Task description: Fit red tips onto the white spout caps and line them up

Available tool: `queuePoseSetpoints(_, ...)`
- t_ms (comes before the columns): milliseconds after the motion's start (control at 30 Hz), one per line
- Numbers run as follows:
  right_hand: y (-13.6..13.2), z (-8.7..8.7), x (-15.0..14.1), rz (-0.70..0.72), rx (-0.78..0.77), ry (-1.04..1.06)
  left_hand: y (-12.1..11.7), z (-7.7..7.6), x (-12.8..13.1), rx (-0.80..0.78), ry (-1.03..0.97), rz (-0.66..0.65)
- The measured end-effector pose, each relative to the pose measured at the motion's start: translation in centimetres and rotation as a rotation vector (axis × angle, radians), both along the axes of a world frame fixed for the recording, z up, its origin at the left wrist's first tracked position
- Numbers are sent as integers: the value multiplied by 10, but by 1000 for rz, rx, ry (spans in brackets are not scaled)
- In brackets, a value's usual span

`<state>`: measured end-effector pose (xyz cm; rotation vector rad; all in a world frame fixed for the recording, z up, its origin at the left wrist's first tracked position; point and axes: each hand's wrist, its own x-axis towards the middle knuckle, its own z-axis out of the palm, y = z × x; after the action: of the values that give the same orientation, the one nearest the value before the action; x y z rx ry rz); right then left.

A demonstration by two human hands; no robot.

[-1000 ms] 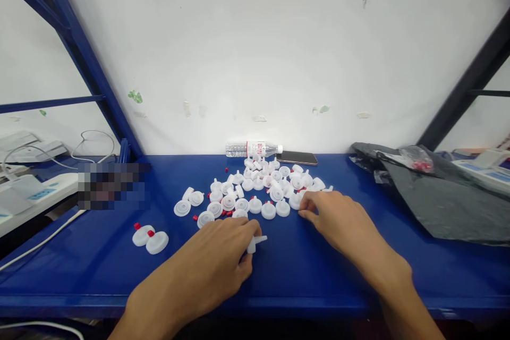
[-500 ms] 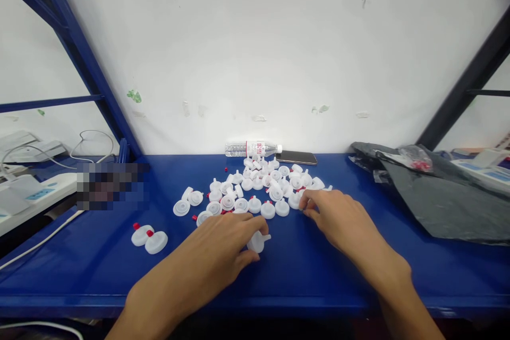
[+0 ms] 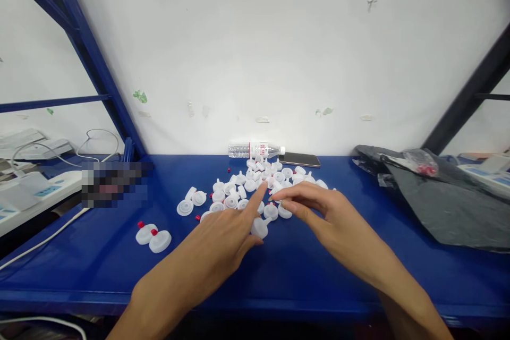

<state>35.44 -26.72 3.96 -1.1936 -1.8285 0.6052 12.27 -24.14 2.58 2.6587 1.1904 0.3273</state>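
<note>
My left hand [image 3: 235, 228] grips a white plastic nozzle cap [image 3: 260, 228] between thumb and curled fingers, its thin spout tilted up to the right. The index finger stretches out over the pile. Close by on the right, my right hand [image 3: 322, 210] has thumb and index finger drawn together in a pinch at the pile's front edge. Whatever sits at those fingertips is too small to make out. Beneath and behind both hands spreads the pile of white nozzle caps [image 3: 231, 201], some with red tips. Two white caps with red tips [image 3: 160, 241] lie apart at the left.
A clear plastic bottle [image 3: 257, 150] lies against the wall behind the pile, beside a dark phone [image 3: 299, 159]. Grey plastic bags [image 3: 430, 207] cover the table's right side. At the far left are a white power strip [image 3: 51, 191] and cables.
My right hand has moved left from the pile's right edge towards my left hand. My left index finger has straightened, and the held cap is raised slightly. The view has shifted a little.
</note>
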Motion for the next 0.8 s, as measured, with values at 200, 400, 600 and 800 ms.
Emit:
queuePoseSetpoints(200, -3, -3, -20, 13, 59, 136, 0, 14, 11, 8, -158, 50)
queuePoseSetpoints(400, -8, 0, -22, -37, 82, 275, -8, 29, 16, -34, -329, 6)
queuePoseSetpoints(600, -8, 3, -20, -59, 109, 334, -11, 32, 19, -44, -406, -21)
queuePoseSetpoints(800, -9, 4, -23, -48, 71, 391, -12, 33, 20, -36, -387, -34)
